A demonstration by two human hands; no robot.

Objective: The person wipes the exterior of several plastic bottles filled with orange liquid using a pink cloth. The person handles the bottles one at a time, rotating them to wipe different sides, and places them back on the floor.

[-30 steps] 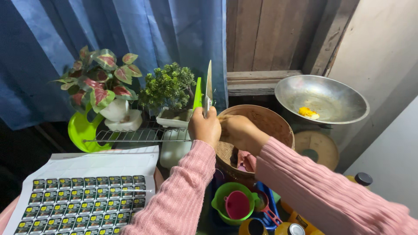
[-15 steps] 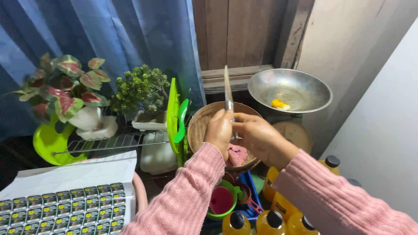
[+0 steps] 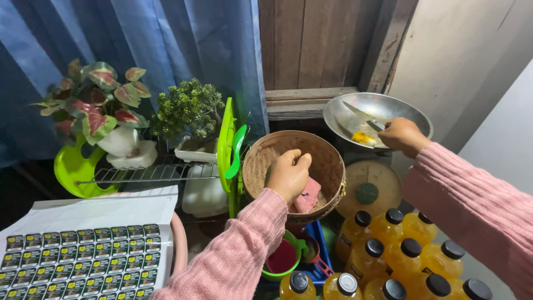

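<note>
Blue curtain (image 3: 139,44) and wooden boards behind a crowded stand of plants (image 3: 105,105) and orange bottles (image 3: 388,250). My left hand (image 3: 288,175) hangs loosely curled in the woven basket (image 3: 261,161), gripping nothing, just above a pink block (image 3: 308,195). My right hand (image 3: 402,136) is closed on a knife (image 3: 361,115), its blade lying in the metal bowl (image 3: 400,108) beside a yellow piece (image 3: 363,137).

A potted plant with red-and-green leaves (image 3: 97,108) sits at ten o'clock, a small bushy green plant (image 3: 187,108) beside it. A white sheet of small dark stickers (image 3: 78,253) lies at seven o'clock. Yellow bottles with black caps (image 3: 397,250) cluster at five o'clock. Blue curtain (image 3: 166,39) hangs at eleven o'clock.
</note>
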